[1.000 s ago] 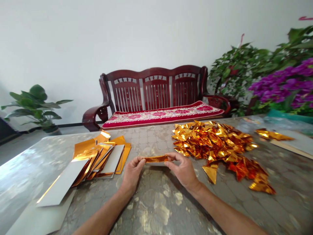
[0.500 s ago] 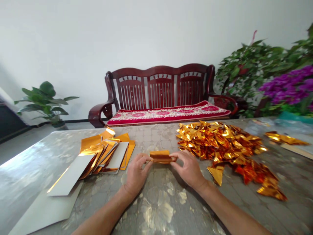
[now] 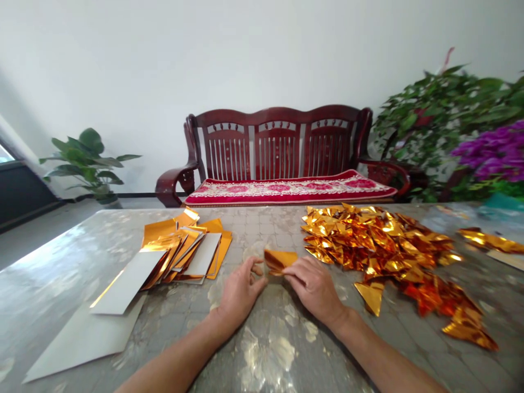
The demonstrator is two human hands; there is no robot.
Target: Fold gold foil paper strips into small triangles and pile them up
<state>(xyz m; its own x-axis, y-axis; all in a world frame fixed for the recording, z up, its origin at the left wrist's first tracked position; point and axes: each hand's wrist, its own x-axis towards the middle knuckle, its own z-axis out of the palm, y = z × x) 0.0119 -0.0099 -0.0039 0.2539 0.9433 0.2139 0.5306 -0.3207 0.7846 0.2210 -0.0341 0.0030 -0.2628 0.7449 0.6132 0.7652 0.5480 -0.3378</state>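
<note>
A folded piece of gold foil paper [image 3: 278, 258] is held above the middle of the table, its left side spread into a wider flap. My right hand [image 3: 313, 281] pinches its right end between thumb and fingers. Close by its left edge is my left hand [image 3: 241, 286], thumb and forefinger curved with a gap between them and no paper visibly gripped. To the left lies a loose stack of gold foil sheets [image 3: 161, 234], some showing white backs. On the right is a large heap of folded gold foil pieces [image 3: 368, 240].
A patterned table [image 3: 266, 349] spans the foreground. Pale card [image 3: 88, 344] lies under the stack at left. Behind the table stands a dark red wooden bench [image 3: 274, 144] with a red patterned cushion. Plants [image 3: 446, 120] and purple flowers [image 3: 491, 150] are at right.
My left hand has come off the paper's left end, its fingers parting. The paper's fold has opened wider on that side, while my right hand keeps its pinch. The view has shifted slightly left.
</note>
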